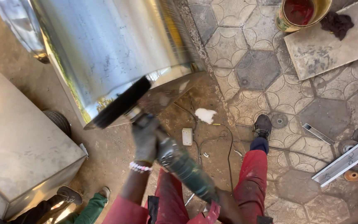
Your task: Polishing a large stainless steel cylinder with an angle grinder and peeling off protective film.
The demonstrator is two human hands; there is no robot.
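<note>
Head view, tool: we hold an angle grinder (179,164) with a dark green body; its black disc (121,103) sits at the upper-left end of the tool.
Head view, left hand (146,141): gloved in grey, a bead bracelet at the wrist, grip clenched around the grinder's head end just behind the disc.
Head view, right hand (224,205): low in the picture at the tail of the grinder body; mostly hidden at the edge, so we cannot tell how its grip stands.
Head view, workpiece: a large shiny metal drum (108,49) lies tilted above and ahead of the hands; its lower rim meets the disc, which looks to be touching it.
Head view, key relation: the grinder's long axis runs from lower right up to upper left, pointing at the drum's rim; the left hand is the nearer one to the contact point.
Head view, person: red trousers, one dark shoe (262,125) forward on the ground.
Head view, ground: bare dirt (117,153) under the drum, patterned paving tiles (257,70) to the right.
Head view, surroundings: a metal box (17,145) at left; a tin of red paint (299,14) on a slab at top right; a steel channel strip (347,159) at right; another person's shoes and green trouser leg (90,207) at lower left.
</note>
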